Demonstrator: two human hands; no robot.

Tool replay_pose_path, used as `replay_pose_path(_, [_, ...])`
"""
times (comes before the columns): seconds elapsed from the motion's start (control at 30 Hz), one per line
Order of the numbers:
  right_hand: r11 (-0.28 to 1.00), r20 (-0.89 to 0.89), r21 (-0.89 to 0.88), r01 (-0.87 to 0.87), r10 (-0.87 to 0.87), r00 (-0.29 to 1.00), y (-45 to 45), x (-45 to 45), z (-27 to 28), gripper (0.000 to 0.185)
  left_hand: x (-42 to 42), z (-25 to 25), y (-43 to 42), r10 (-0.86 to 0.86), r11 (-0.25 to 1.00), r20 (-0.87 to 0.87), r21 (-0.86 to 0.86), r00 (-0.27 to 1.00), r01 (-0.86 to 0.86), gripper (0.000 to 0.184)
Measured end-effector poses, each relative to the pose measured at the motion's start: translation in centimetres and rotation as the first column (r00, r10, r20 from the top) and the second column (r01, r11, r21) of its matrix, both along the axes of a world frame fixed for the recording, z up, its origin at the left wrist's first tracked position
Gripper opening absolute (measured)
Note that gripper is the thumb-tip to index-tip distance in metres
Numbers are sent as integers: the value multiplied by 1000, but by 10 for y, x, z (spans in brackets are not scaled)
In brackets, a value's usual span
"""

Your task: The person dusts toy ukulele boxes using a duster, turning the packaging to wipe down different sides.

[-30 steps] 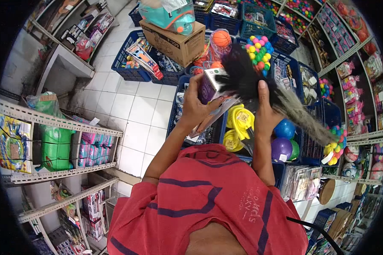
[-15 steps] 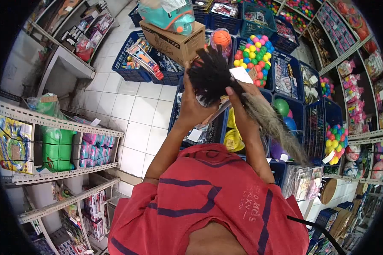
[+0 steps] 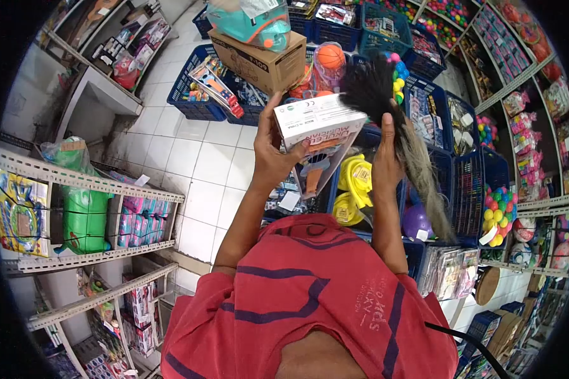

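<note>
My left hand (image 3: 272, 155) is closed around a boxed toy ukulele (image 3: 322, 119), thumb across its front. The box is tilted, its white end facing up, and an orange instrument shows through the lower front. In my right hand (image 3: 387, 155) is a duster (image 3: 374, 88) with a black tuft at the top and a long greyish tail hanging down past my wrist. The tuft's left edge overlaps the box's right corner; whether they touch I cannot tell. My fingers hide the duster's grip.
Blue baskets with colourful balls (image 3: 398, 85), yellow items (image 3: 354, 180) and packaged toys stand in front of me. A brown carton (image 3: 262, 63) carries a teal toy (image 3: 253, 24). Metal shelves (image 3: 88, 259) line the left, and more stocked shelving (image 3: 525, 82) rises on the right.
The duster has moved right, off the box, with my right hand. The box's white end is now uncovered, and my left hand has shifted slightly left.
</note>
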State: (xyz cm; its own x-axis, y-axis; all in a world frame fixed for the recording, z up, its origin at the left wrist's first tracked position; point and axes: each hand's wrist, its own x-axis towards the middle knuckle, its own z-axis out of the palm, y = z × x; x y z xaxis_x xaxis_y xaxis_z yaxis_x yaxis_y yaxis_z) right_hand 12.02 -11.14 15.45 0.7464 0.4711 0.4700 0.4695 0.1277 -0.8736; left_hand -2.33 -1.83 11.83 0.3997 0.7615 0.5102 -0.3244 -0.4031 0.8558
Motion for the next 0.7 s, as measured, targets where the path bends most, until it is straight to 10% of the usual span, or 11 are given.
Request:
replay_pose_path(0.37, [953, 28, -5, -302, 302, 953, 7, -2, -28, 59, -3, -10, 3, -118, 945, 211, -276, 970, 175, 62])
replay_pose_path(0.57, [926, -94, -19, -376, 373, 923, 2, -2, -26, 53, -39, 26, 25, -67, 970, -553, 158, 831, 183, 68])
replay_pose_path(0.7, [881, 143, -107, -461, 472, 870, 12, -3, -41, 51, -40, 57, 10, 264, 848, -687, 500, 677, 177, 91])
